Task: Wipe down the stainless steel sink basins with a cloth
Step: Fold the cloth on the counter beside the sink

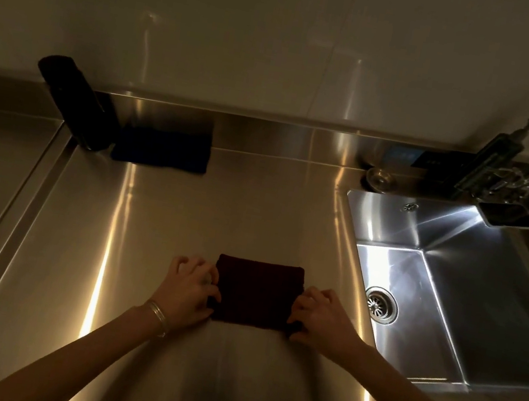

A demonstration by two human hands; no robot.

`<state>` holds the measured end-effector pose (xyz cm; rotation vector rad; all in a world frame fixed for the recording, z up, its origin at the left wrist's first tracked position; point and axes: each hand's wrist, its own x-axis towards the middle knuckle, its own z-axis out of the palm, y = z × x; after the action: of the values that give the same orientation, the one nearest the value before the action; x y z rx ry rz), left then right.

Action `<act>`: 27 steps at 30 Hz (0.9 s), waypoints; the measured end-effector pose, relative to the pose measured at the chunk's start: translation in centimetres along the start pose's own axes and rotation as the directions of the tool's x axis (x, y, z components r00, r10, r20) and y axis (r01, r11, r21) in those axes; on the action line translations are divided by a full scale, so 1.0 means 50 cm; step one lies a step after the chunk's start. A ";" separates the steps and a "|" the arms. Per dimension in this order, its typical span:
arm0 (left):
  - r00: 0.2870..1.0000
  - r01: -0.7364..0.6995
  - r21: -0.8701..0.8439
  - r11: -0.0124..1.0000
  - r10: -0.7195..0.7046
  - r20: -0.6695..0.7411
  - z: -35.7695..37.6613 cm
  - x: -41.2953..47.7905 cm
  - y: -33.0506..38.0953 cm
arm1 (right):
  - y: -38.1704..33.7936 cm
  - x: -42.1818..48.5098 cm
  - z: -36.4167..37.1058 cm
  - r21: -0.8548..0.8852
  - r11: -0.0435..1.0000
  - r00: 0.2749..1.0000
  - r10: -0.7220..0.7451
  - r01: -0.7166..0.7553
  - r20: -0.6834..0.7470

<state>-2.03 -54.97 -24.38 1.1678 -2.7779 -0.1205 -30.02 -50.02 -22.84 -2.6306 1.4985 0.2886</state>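
We pinch the folded dark red cloth (257, 292) by its side edges, left hand (188, 292) and right hand (324, 317) curled, flat on the stainless steel counter (184, 215), left of the sink basin (470, 295).

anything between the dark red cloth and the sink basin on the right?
Nothing visible. The dark red cloth lies flat on the steel counter, held at its edges by the left hand and right hand. The counter strip between it and the sink basin is bare. The soap dispenser stands behind the basin, off that path.
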 end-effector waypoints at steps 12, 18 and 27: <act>0.980 -0.194 0.277 0.941 0.177 0.087 0.005 0.024 0.042 | -0.003 0.030 -0.003 -0.055 0.998 0.999 -0.020 0.021 0.033; 0.996 -0.068 0.352 0.933 0.047 0.070 0.002 0.035 0.073 | 0.012 0.059 -0.029 0.028 0.999 0.999 0.017 -0.019 0.051; 0.887 0.403 0.050 0.914 -0.403 0.223 -0.119 0.054 0.027 | 0.053 0.105 -0.174 0.454 0.883 0.991 0.082 -0.119 0.102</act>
<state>-3.98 -56.10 -18.09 1.8273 -2.6683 -0.3090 -28.67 -57.33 -15.46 -2.1491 1.4633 0.0350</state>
